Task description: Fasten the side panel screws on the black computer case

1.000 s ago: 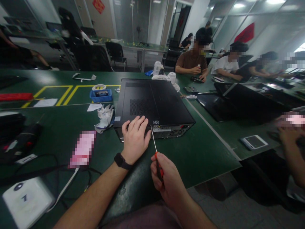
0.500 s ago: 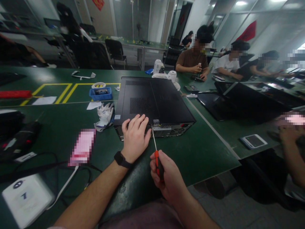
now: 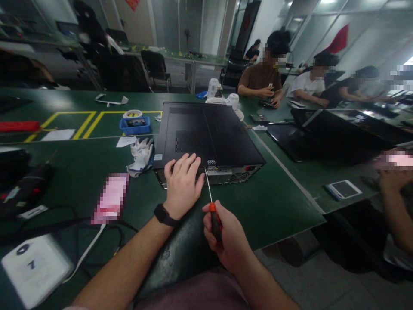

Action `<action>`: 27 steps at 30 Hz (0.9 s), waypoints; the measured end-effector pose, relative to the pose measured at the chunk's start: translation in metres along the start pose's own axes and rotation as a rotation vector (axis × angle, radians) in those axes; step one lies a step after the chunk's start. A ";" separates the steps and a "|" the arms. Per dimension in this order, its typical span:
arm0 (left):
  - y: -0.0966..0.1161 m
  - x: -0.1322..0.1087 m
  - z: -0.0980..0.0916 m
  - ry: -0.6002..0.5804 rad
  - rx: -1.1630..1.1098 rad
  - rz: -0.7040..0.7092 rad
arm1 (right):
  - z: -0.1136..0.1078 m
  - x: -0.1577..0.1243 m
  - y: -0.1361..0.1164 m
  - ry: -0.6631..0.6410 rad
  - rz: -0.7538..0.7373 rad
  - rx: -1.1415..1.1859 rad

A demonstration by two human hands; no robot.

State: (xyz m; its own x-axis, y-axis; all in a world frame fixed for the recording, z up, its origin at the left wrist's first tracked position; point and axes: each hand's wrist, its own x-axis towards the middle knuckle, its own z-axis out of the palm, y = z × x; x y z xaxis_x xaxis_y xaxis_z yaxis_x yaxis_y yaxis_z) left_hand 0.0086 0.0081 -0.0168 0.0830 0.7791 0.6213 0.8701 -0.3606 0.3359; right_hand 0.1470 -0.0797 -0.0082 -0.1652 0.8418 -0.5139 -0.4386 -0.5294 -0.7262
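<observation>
A black desktop computer case [image 3: 222, 133] lies on its side on the green table, its rear panel facing me. My left hand [image 3: 183, 185] rests on the case's near edge, fingers spread over the top and thumb near the rear panel. In my right hand [image 3: 226, 234] is a screwdriver [image 3: 214, 221] with a red and black handle, the fingers wrapped round it. Its thin shaft points up and away, and the tip meets the rear edge of the case just right of my left thumb. Any screw at the tip is too small to make out.
Left of the case are work gloves [image 3: 140, 156], a blue tray [image 3: 135, 125] of small parts and a tape roll [image 3: 132, 114]. Nearer lie a blurred pink phone [image 3: 111, 198], a white box [image 3: 37, 271] and a power drill [image 3: 29, 189]. Black panels [image 3: 335, 135] and several people are at right.
The screwdriver handle has turned in my right hand, showing more black and less red. My left hand keeps its place on the case.
</observation>
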 end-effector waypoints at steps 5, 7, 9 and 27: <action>-0.001 0.000 0.001 0.005 -0.002 -0.001 | 0.001 -0.001 -0.001 0.009 -0.043 -0.023; -0.001 0.000 0.002 0.003 -0.002 -0.003 | 0.000 -0.001 -0.001 0.003 -0.028 -0.014; -0.001 0.000 0.002 0.001 0.001 -0.005 | 0.000 -0.001 -0.002 -0.009 -0.012 -0.005; -0.001 0.001 0.001 0.003 0.016 0.011 | 0.001 0.000 -0.003 0.020 -0.039 -0.011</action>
State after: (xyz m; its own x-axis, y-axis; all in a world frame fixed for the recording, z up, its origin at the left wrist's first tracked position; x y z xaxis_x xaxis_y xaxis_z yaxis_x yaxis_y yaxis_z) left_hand 0.0083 0.0092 -0.0172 0.0909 0.7737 0.6270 0.8767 -0.3608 0.3180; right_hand 0.1476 -0.0774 -0.0054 -0.1301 0.8595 -0.4943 -0.4345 -0.4975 -0.7507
